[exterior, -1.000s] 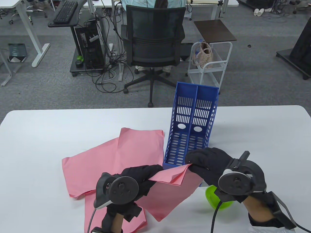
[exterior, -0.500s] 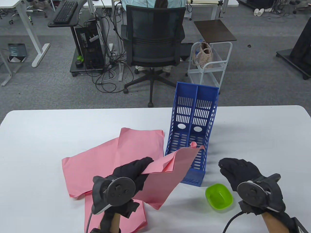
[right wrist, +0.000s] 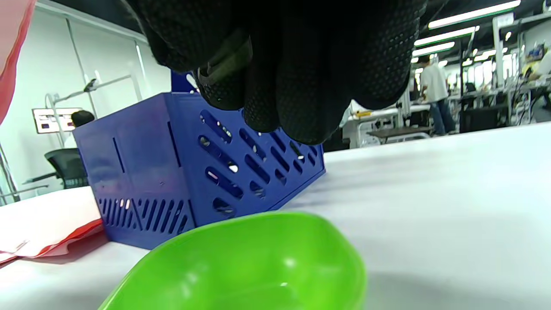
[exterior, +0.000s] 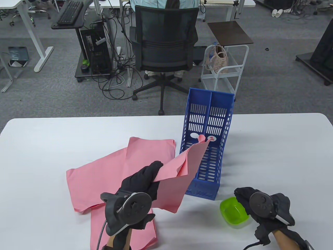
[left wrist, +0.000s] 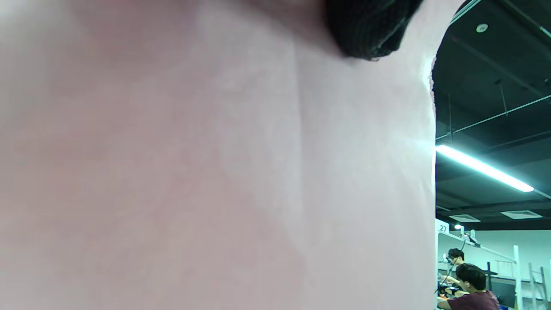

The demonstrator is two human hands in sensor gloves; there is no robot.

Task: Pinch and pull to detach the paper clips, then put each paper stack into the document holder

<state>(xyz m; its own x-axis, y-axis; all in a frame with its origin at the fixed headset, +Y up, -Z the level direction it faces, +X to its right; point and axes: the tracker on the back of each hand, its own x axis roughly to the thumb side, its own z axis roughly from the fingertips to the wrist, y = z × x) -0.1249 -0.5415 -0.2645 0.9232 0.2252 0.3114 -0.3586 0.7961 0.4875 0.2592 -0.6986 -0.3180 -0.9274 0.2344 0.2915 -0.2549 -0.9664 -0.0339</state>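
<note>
The left hand (exterior: 141, 182) pinches the pink paper stack (exterior: 182, 169), whose long axis slants up-right into the blue document holder's (exterior: 208, 145) left slot. The right hand (exterior: 262, 205) hovers over the green bowl (exterior: 231, 211), fingers clenched on something small I cannot identify.

Floor: grey carpet (exterior: 273, 86). Beyond the white table (exterior: 273, 145) stands a black mesh chair (exterior: 164, 47) on a five-star base, occupied by a person facing away. To its left — a black PC tower (exterior: 97, 50) with tangled cables (exterior: 114, 83), under a black tray carrying a keyboard (exterior: 69, 12). To its right — a white cart (exterior: 223, 69) holding a pink bag (exterior: 217, 60), with a dark brown top (exterior: 229, 32). Ceiling: dark, with strip lights (left wrist: 484, 168).
</note>
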